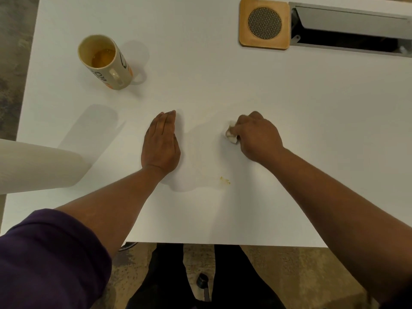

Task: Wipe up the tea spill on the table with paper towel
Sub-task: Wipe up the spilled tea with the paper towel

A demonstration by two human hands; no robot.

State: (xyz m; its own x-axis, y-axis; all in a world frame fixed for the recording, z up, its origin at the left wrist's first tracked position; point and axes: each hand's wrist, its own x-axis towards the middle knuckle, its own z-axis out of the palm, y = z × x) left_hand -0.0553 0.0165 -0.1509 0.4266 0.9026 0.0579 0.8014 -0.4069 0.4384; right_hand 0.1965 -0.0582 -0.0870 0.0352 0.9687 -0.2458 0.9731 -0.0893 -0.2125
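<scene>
Right hand [256, 134] clenches a wadded paper towel [231, 135] mid-frame; left hand [161, 143] lies flat, released. Risk: the soaked wad smears the yellow tea residue [225, 179] below instead of lifting it.

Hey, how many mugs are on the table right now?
1. The mug stands at the far left of the table, with some tea in it. None appear hidden.

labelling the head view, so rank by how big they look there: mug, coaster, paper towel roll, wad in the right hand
1. Paper towel roll: cut off at the frame edge and nearest the camera, so inflated.
2. Mug and coaster: look about alike, unranked.
3. Wad: smallest, mostly hidden in the right hand.
</scene>
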